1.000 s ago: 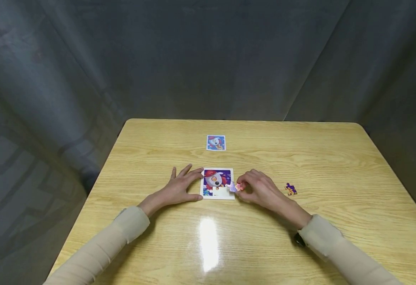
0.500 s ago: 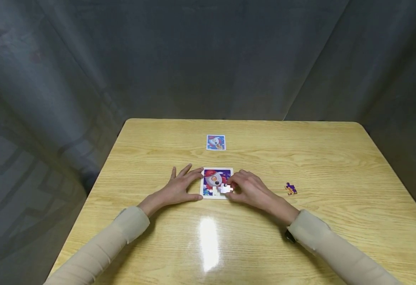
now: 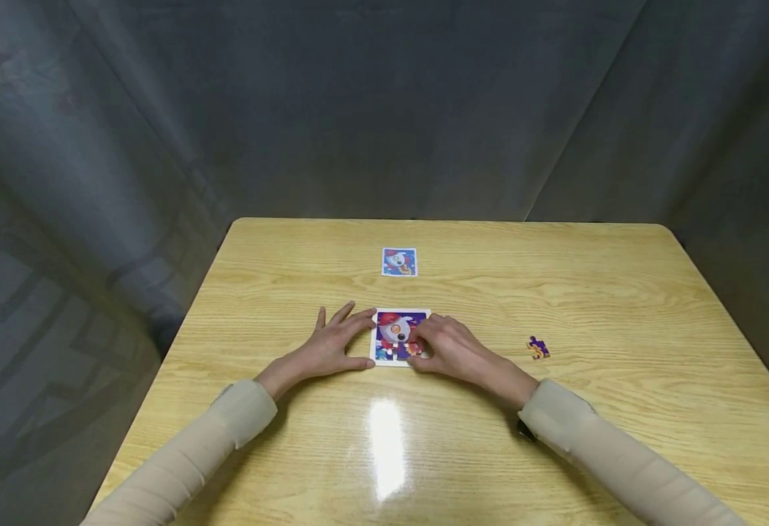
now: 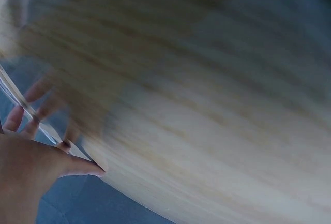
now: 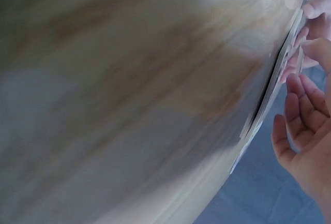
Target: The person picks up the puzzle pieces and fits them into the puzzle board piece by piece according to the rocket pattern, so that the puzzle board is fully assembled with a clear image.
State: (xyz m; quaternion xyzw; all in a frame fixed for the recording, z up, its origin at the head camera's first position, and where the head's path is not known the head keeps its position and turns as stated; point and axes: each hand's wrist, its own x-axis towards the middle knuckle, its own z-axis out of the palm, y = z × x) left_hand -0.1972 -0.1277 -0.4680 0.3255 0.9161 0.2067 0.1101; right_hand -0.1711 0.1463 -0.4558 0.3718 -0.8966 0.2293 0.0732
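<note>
A white-edged jigsaw board [image 3: 400,319] with a rocket picture lies at the table's centre, its lower part partly unfilled. My left hand [image 3: 325,352] rests at its left side, fingers and thumb extended and touching the upper and lower left edge. The left wrist view shows this hand [image 4: 31,162] low at the table surface. My right hand [image 3: 457,355] pinches a purple and orange jigsaw piece [image 3: 411,350] over the board's lower right area. Seen edge-on in the right wrist view, the piece [image 5: 300,59] is tilted between thumb and fingertips.
One loose purple and orange jigsaw piece [image 3: 538,348] lies to the right of my right hand. A small rocket picture card [image 3: 400,262] lies beyond the board. Dark curtains [image 3: 384,109] hang behind the wooden table [image 3: 279,467].
My right hand has moved left from the board's right edge to over its lower right area, turning the pinched piece on the way. My left hand has stayed in place.
</note>
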